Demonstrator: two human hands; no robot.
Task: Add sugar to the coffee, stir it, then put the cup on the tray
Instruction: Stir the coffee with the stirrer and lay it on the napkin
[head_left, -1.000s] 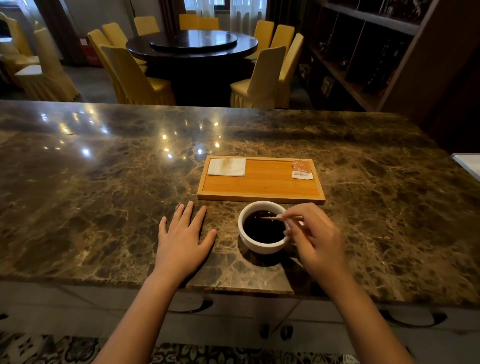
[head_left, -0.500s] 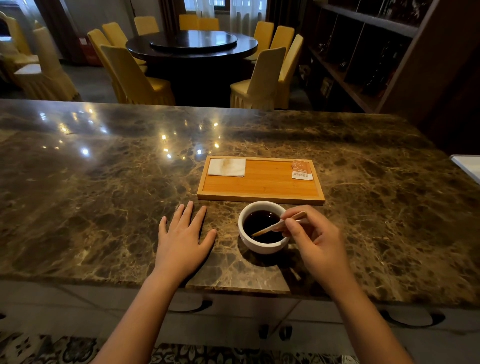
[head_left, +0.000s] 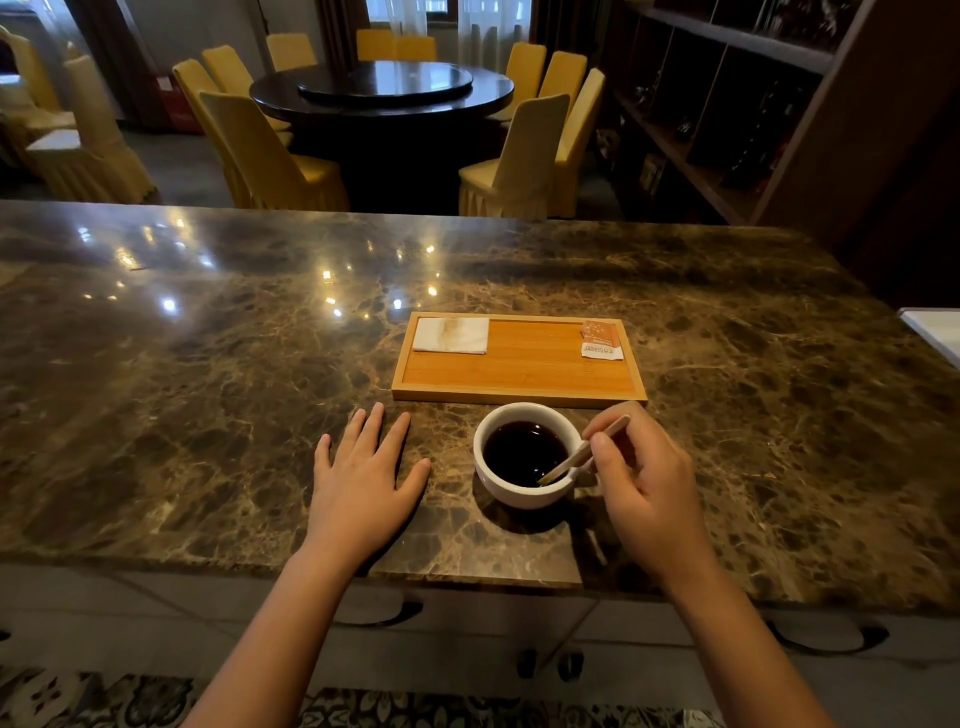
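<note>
A white cup (head_left: 498, 486) of dark coffee stands on the marble counter, just in front of the wooden tray (head_left: 519, 382). My right hand (head_left: 649, 493) is to the right of the cup and pinches a thin wooden stir stick (head_left: 576, 460), whose lower tip dips into the coffee at the cup's near right side. My left hand (head_left: 363, 483) lies flat on the counter to the left of the cup, fingers spread, holding nothing. An orange sugar sachet (head_left: 601, 340) lies in the tray's far right corner, and a folded white napkin (head_left: 451, 336) lies in its far left corner.
The marble counter (head_left: 208, 389) stretches wide to the left and right. A white object (head_left: 935, 332) pokes in at the right edge. Behind the counter stand a round dark table (head_left: 382, 91), yellow-covered chairs and a dark shelf unit (head_left: 753, 104).
The stir stick has swung from lying across the cup's far side to slanting down into the coffee at the near right. My right hand shifted slightly with it. The left hand stayed still.
</note>
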